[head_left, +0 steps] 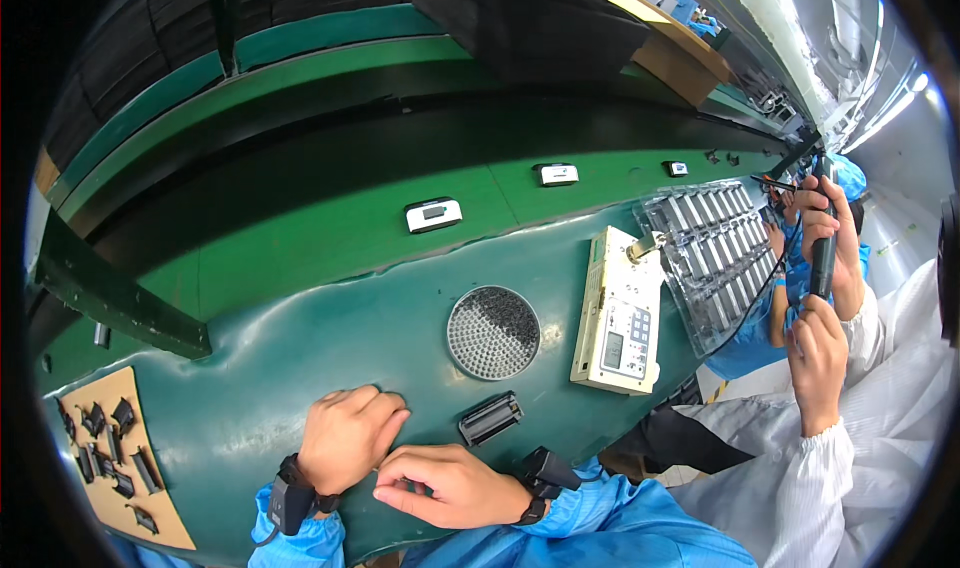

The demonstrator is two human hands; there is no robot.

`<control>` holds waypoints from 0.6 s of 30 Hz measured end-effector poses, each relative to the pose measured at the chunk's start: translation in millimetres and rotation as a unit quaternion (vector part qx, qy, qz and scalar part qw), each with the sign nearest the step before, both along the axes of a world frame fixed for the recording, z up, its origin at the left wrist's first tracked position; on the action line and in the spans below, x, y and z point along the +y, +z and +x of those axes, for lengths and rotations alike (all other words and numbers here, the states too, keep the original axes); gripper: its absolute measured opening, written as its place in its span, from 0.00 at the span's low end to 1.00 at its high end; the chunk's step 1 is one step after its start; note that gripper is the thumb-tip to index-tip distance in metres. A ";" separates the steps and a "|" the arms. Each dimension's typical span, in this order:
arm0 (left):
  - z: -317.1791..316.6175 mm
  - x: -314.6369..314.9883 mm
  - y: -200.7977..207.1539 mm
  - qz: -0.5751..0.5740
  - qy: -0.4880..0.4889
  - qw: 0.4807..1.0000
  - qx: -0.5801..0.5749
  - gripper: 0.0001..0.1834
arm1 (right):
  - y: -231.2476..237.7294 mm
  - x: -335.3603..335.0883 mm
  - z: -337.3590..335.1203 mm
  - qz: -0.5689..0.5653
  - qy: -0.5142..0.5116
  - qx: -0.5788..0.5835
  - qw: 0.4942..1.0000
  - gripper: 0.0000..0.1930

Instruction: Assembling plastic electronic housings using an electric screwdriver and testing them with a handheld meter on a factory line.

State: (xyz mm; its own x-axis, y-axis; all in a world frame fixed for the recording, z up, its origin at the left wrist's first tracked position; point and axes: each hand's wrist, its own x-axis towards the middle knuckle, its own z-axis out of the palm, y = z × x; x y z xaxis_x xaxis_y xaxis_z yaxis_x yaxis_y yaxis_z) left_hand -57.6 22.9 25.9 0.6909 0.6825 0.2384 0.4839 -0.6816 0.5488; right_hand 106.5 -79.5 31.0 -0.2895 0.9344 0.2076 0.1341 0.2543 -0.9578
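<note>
My left hand (348, 436) rests on the green mat with its fingers curled under and the knuckles up; nothing shows in it. Close beside it lies my right hand (452, 485), fingers bent in toward the thumb around a small gap with nothing visible inside. Neither hand touches the black plastic housing (491, 419), which lies just beyond my right hand. Farther up sits a round dimpled tray (472, 352), partly covered with small dark pieces that look like screws. Black devices are strapped to both my wrists.
A cream instrument box (612, 318) with keypad stands right of the tray. Beyond it is a clear plastic tray (716, 258) of pale parts. At right, a person's hands (820, 353) hold a black screwdriver-like tool. Cardboard (165, 513) bears black parts; white-faced devices (434, 215) line the green belt.
</note>
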 end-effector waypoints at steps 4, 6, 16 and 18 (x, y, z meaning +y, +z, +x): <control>11.4 -2.5 0.5 0.007 -0.003 1.000 -0.012 0.04 | 8.0 -1.4 9.9 -0.018 -0.012 0.000 1.000 0.09; 16.3 -5.0 3.0 0.008 0.014 1.000 -0.006 0.04 | 3.6 -1.6 14.6 0.018 -0.001 0.005 1.000 0.07; 30.0 -10.4 14.7 0.012 0.012 1.000 0.005 0.05 | 7.0 -6.9 26.6 0.018 0.008 0.010 1.000 0.07; 29.8 -10.1 15.5 0.013 0.012 1.000 0.006 0.05 | 7.4 -6.8 26.7 0.010 0.012 0.007 1.000 0.07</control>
State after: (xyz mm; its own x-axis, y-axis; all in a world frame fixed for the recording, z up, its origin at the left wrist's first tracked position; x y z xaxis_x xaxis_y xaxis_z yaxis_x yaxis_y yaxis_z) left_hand -27.7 12.8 41.4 0.6770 0.6929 0.2482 0.5072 -0.6836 0.5248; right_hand 133.2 -86.3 38.4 -0.3086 0.9229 0.2305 0.1137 0.2763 -0.9543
